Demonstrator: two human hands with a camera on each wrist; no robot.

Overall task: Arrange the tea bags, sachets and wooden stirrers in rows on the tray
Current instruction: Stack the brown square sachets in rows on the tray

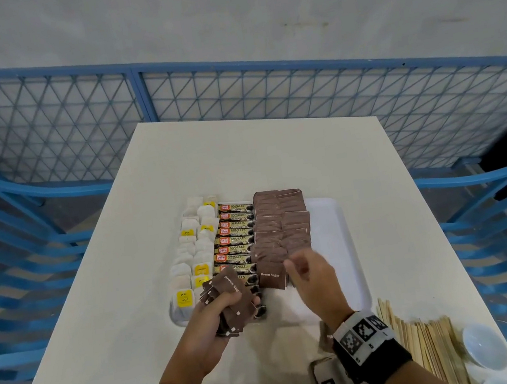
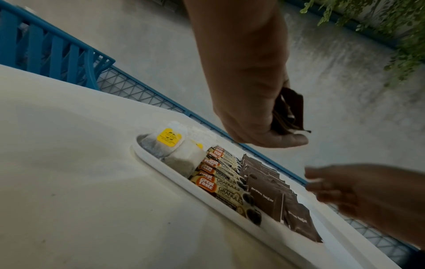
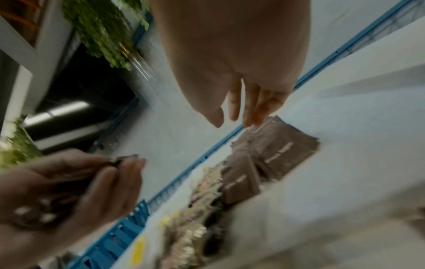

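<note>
The left hand (image 1: 222,308) grips a loose bunch of brown sugar sachets (image 1: 233,296), fingers curled round the bunch from below and the thumb across it — the sachets fan out upward past the fingertips. The left wrist view shows the same bunch (image 2: 290,111) wedged between palm and curled fingers.

The right hand (image 1: 312,273) holds nothing; its fingers hang loosely curled, and in the right wrist view the fingertips (image 3: 249,116) sit just above the corner of the nearest sachet in the brown sugar row (image 1: 280,237), though that view is blurred and contact cannot be told.

Beyond both sets of fingers lies the white tray (image 1: 335,239). Directly ahead of the right fingertips runs the double row of brown sachets; next to it, ahead of the left fingers, a row of coffee sachets (image 1: 236,237) with orange labels; past the left thumb side, two rows of tea bags (image 1: 194,256), some with yellow tags. The tray strip on the outer side of the right hand is bare.

Behind the right wrist, near the table's (image 1: 126,276) front edge, lies a heap of wooden stirrers (image 1: 426,343) — with a small white bowl (image 1: 485,346) just beside it.
</note>
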